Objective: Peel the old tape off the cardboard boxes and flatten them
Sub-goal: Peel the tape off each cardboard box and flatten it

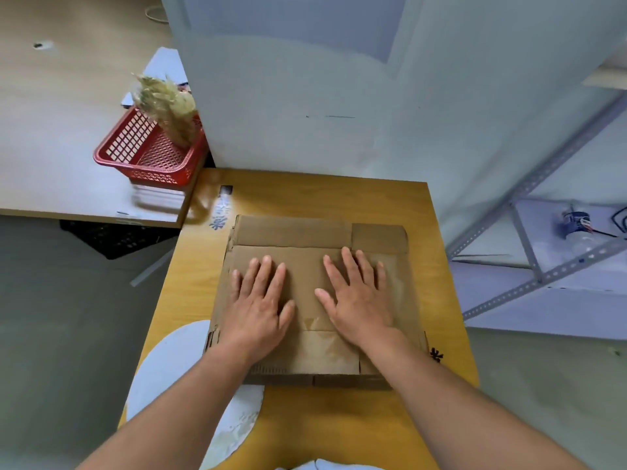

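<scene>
A flattened brown cardboard box (305, 239) lies in the middle of the small wooden table (339, 191), its flaps folded out flat at the far and near ends. My left hand (259, 303) presses palm-down on its left half with fingers straight and spread. Beside it, my right hand (358, 296) presses flat on the right half in the same way. A shiny patch of tape residue (314, 323) shows on the cardboard between my wrists. Neither hand holds anything.
A red plastic basket (149, 154) with a wad of crumpled old tape (166, 103) stands on a neighbouring desk at the left. A white round piece (169, 361) lies under the box's near-left corner. A grey partition rises behind; metal shelving (529, 256) stands right.
</scene>
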Available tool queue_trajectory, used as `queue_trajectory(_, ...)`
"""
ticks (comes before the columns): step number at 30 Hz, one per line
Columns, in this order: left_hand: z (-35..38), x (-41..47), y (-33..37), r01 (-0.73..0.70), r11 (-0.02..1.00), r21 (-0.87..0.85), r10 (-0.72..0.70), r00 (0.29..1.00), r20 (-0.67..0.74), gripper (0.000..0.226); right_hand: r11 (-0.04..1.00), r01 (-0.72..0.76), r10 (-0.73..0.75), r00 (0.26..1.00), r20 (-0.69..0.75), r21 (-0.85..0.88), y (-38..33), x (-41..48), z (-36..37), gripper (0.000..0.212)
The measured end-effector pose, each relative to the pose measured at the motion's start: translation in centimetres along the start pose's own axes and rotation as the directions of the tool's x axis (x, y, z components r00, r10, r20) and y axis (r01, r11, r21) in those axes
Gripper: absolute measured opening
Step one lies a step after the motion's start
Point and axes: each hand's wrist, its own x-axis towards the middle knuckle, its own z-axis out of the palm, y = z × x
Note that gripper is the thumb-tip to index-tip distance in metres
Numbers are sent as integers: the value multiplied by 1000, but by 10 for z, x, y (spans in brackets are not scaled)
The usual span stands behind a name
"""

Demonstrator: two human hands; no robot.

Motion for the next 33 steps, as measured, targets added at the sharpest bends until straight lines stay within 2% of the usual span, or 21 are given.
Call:
queue_trajectory(5,20,-1,1,26,994,107,-27,1000,10,68,999,-16,14,999,-41,-40,-3,-2,11,69)
queue_trajectory(10,25,1,0,21,993,116,-20,1000,-10,70,999,-11,9,998,-56,-40,-4,0,15,69)
queue_trajectory(15,14,3,1,28,991,130,-38,997,73,67,1000,-7,7,1000,-25,-2,-3,0,12,71)
queue_trajectory(19,-13,4,0,32,998,59,-41,986,161,72,991,15,-15,1000,0,129,1,2,-6,62)
queue_trajectory(21,-26,-8,0,80,997,12,-80,993,89,70,978,28,-24,999,-22,207,1,1,-21,57)
queue_trajectory(23,-35,-30,-1,132,991,-15,-132,991,-19,68,966,104,-75,989,-129,236,-3,-7,-33,50)
queue_trajectory(25,-38,-58,-3,183,981,-61,-188,976,-107,68,950,226,-169,953,-250,217,-14,-21,-41,43)
queue_trajectory(29,-37,-122,-8,274,948,-161,-306,924,-230,66,901,417,-350,862,-367,119,-55,-58,-44,28)
queue_trajectory(31,-34,-155,-11,322,929,-182,-362,892,-270,62,872,479,-410,828,-382,100,-78,-73,-42,21)
queue_trajectory(33,-30,-184,-17,378,903,-205,-427,845,-321,56,844,525,-467,818,-335,106,-104,-86,-39,17)
